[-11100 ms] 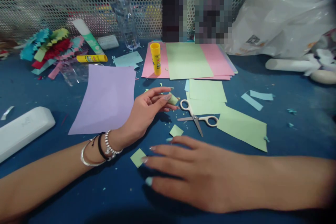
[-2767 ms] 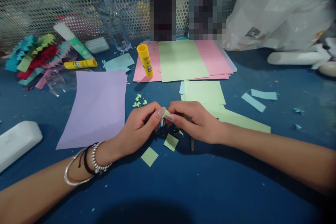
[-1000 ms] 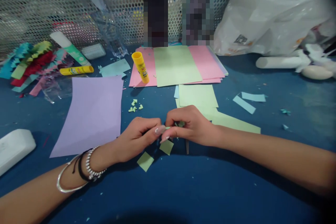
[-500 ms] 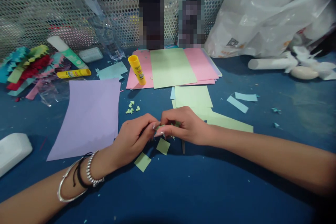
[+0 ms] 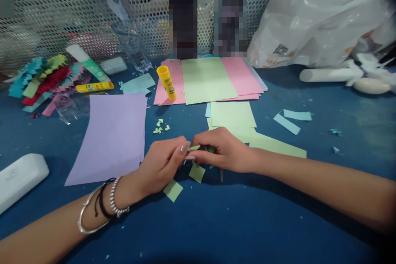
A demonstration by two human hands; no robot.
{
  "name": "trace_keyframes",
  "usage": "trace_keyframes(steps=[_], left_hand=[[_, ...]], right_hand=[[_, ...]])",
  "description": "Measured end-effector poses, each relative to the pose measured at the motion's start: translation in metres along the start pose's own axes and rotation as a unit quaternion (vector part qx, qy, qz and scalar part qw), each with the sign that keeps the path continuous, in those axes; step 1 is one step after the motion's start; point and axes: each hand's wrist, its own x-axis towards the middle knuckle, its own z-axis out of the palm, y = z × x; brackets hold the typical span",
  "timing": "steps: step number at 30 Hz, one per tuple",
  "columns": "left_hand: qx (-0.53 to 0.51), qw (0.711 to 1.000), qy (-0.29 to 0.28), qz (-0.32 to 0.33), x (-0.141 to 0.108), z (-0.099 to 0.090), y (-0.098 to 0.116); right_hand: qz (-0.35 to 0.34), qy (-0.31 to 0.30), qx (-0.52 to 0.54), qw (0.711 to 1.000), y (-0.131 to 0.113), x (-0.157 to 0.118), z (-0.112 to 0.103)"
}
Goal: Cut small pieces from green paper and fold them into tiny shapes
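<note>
My left hand, with bracelets at its wrist, pinches a small green paper piece between thumb and fingers. My right hand meets it from the right, its thumb and index finger closed at the same piece. Two green paper squares lie on the blue table, one just below the fingertips and the other lower left. A thin dark pointed thing shows below my right hand. Small green scraps lie beyond my left hand.
Purple paper lies left, a white object beyond it. An upright yellow glue stick stands on stacked pink and green sheets. Blue strips and a white plastic bag are at right.
The whole view has shifted slightly, so things sit further right. The green piece between my fingertips now shows more, pointing up to the right. Both hands remain together.
</note>
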Motion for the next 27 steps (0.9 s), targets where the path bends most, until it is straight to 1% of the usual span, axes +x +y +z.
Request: trace_keyframes(steps=[4, 7, 9, 16, 21, 27], left_hand=[[-0.028, 0.999, -0.026, 0.02, 0.0019, -0.0013, -0.0013], [-0.027, 0.999, -0.042, 0.016, 0.0031, -0.0024, -0.0007], [-0.037, 0.998, -0.05, 0.006, 0.0037, -0.003, 0.0001], [-0.13, 0.986, -0.088, -0.061, 0.0057, -0.0051, 0.0006], [-0.162, 0.979, -0.095, -0.08, 0.0061, -0.0057, -0.0008], [-0.138, 0.985, -0.077, -0.064, 0.006, -0.0041, -0.001]], right_hand=[[-0.007, 0.005, -0.01, 1.0, 0.0014, -0.0001, 0.0017], [-0.018, 0.024, -0.017, 0.999, 0.0022, -0.0001, 0.0032], [-0.021, 0.03, -0.016, 0.999, 0.0024, 0.0001, 0.0036], [0.013, 0.008, 0.018, 1.0, -0.0003, 0.0006, 0.0018], [0.017, 0.009, 0.043, 0.999, -0.0012, -0.0005, 0.0013], [0.034, 0.01, 0.061, 0.998, -0.0016, 0.0003, 0.0006]])
